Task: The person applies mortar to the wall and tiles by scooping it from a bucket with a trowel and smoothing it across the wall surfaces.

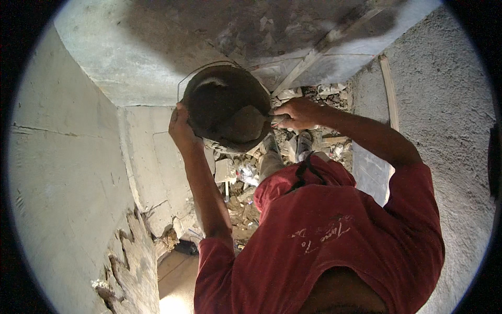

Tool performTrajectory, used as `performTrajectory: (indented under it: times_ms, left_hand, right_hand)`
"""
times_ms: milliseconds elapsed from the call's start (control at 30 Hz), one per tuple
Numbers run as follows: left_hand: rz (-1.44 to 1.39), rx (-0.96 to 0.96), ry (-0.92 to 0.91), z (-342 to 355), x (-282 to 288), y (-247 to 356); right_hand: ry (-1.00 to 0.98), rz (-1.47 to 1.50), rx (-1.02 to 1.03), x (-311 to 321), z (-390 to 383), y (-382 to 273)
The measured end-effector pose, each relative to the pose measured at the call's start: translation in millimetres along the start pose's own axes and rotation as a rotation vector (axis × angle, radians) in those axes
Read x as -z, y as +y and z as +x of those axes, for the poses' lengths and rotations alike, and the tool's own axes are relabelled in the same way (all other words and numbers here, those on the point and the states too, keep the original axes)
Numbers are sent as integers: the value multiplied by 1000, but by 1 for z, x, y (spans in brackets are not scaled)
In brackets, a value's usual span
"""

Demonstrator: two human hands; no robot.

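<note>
A dark, round bucket (200,116) is held up in front of me, its open top facing me. My left hand (182,127) is closed on its left rim. A thin wire handle (179,86) arches past the far rim. Inside the bucket lies the broad, dark blade of a trowel (243,124). Its handle end sits in my right hand (300,113), closed around it at the bucket's right rim. What the bucket holds is too dark to make out.
Broken rubble (243,206) covers the ground around my feet. A wall with a dark damp patch (167,31) rises ahead, a wooden strip (314,55) slanting across it. Smooth plaster (63,141) stands left, rough plaster (444,120) right. Lower left is a jagged broken edge (125,256).
</note>
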State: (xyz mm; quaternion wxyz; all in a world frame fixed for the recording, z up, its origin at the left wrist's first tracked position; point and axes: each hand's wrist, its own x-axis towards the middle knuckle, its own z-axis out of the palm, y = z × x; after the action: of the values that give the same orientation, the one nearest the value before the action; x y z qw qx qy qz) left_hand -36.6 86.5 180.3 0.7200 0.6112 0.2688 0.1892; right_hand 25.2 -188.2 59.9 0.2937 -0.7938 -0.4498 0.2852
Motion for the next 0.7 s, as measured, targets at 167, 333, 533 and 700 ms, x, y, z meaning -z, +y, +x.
performTrajectory:
  times_ms: [167, 333, 533, 700]
  left_hand:
    - [-63, -43, 12, -3, 47, -12]
    - [-204, 12, 43, -5, 69, -28]
    - [-324, 69, 76, -13, 101, -35]
    - [-358, 25, 149, -25, 120, -29]
  right_hand:
    - [50, 181, -8, -26, -3, -1]
    - [218, 220, -33, -31, -16, 3]
    - [321, 226, -50, 13, -27, 15]
    - [421, 322, -11, 43, -30, 10]
